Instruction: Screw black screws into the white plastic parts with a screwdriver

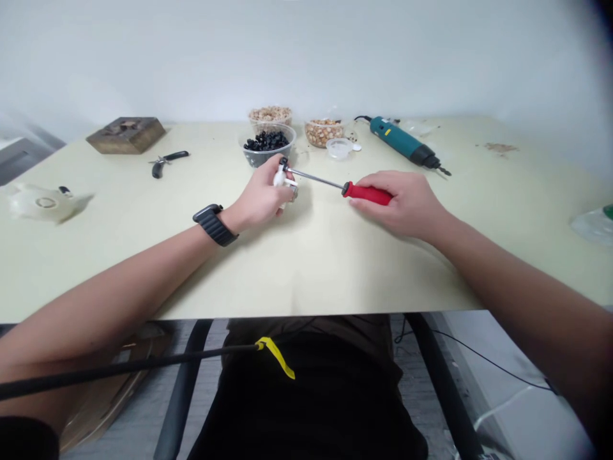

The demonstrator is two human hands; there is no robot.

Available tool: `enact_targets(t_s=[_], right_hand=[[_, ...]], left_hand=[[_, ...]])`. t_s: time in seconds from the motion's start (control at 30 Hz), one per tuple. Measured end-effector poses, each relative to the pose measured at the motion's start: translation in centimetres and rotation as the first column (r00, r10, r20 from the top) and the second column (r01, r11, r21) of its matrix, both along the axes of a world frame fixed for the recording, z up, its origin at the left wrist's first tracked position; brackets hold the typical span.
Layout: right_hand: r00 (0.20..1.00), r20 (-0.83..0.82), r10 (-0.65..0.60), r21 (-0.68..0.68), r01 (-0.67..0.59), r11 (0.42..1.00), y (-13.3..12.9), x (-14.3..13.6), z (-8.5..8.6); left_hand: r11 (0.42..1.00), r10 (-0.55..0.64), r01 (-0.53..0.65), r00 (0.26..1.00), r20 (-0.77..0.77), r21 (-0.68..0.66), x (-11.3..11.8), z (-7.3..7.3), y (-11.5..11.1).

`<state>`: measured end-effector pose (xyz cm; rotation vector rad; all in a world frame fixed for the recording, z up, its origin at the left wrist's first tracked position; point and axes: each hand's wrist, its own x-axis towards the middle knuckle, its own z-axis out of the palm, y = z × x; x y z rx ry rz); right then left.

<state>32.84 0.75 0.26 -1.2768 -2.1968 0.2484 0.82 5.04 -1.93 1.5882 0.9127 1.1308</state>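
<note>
Left hand (261, 195) pinches small white plastic part (283, 182), mostly hidden by fingers; right hand (405, 201) grips red-handled metal screwdriver (366, 193), tip contact unclear.

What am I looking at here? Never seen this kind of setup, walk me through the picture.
There is no robot: a person works with two bare hands. The single picture comes from a camera worn on the head, looking forward and down.

The left hand holds a small white part with a black piece at its top. The right hand grips a red-handled screwdriver, its shaft pointing at that black piece; whether they touch is too small to tell.

On the table, beyond the hands, stand a bowl of black pieces and two tubs of lighter bits, with a teal power tool to their right. Over on the left are a brown block and small black-handled pliers.
</note>
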Motion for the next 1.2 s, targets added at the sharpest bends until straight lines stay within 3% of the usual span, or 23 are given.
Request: enact_targets(t_s=[0.1, 0.2, 0.37, 0.47, 0.53, 0.6, 0.73, 0.8, 0.87, 0.97, 1.03, 1.13, 1.2], right_hand=[[0.986, 0.137, -0.099, 0.174, 0.075, 0.982, -0.5, 0.0, -0.4], [0.975, 0.186, -0.121, 0.174, 0.089, 0.981, -0.9, -0.2, -0.3], [0.999, 0.016, -0.040, -0.166, 0.042, 0.985, -0.6, -0.6, 0.7], [0.997, -0.073, -0.016, -0.438, -0.018, 0.899, -0.1, -0.1, 1.3], [0.994, -0.106, -0.014, -0.501, -0.041, 0.865, 0.1, 0.3, 1.4], [0.993, -0.119, -0.009, -0.441, -0.045, 0.896, 0.1, 0.6, 1.2], [0.999, -0.045, 0.002, -0.125, -0.007, 0.992, -0.7, 0.1, 0.5], [1.000, 0.025, -0.007, -0.014, 0.007, 1.000, -1.3, -0.4, 0.2], [0.998, 0.062, 0.000, -0.002, 0.000, 1.000, -1.7, -0.8, 0.2], [1.000, 0.002, 0.022, -0.089, -0.022, 0.996, -1.8, -1.1, 0.3], [0.996, -0.089, 0.032, -0.233, -0.052, 0.971, -1.4, -1.0, 0.5], [0.976, -0.217, 0.015, -0.493, -0.123, 0.861, -0.7, -0.7, 0.7], [0.968, -0.252, -0.003, -0.567, -0.145, 0.811, -0.3, -0.5, 0.9]], left_hand=[[0.998, 0.006, -0.006, 1.000, 0.003, -0.068, 0.3, -0.2, -0.3], [0.997, 0.029, -0.032, 0.999, -0.041, -0.073, 0.6, -0.7, -0.4], [0.989, 0.037, -0.018, 0.991, -0.129, 0.148, 0.2, -2.0, 0.9], [0.952, 0.030, 0.040, 0.975, -0.222, 0.302, -0.3, -2.5, 1.8], [0.935, 0.028, 0.062, 0.969, -0.247, 0.349, -0.5, -2.6, 2.1], [0.933, 0.014, 0.070, 0.973, -0.230, 0.353, -0.5, -2.8, 2.3], [0.953, -0.037, 0.083, 0.986, -0.161, 0.292, -0.4, -3.3, 2.8], [0.961, -0.041, 0.077, 0.990, -0.139, 0.266, -0.4, -3.6, 3.0], [0.963, -0.026, 0.059, 0.992, -0.127, 0.264, -0.4, -3.6, 2.9], [0.963, -0.004, 0.032, 0.994, -0.108, 0.266, -0.4, -3.3, 2.4], [0.968, -0.001, 0.024, 0.996, -0.092, 0.249, -0.2, -3.0, 1.9], [0.980, 0.006, 0.004, 0.999, -0.048, 0.198, 0.2, -2.6, 1.0], [0.989, 0.012, -0.011, 1.000, -0.012, 0.145, 0.8, -2.6, 0.5]])
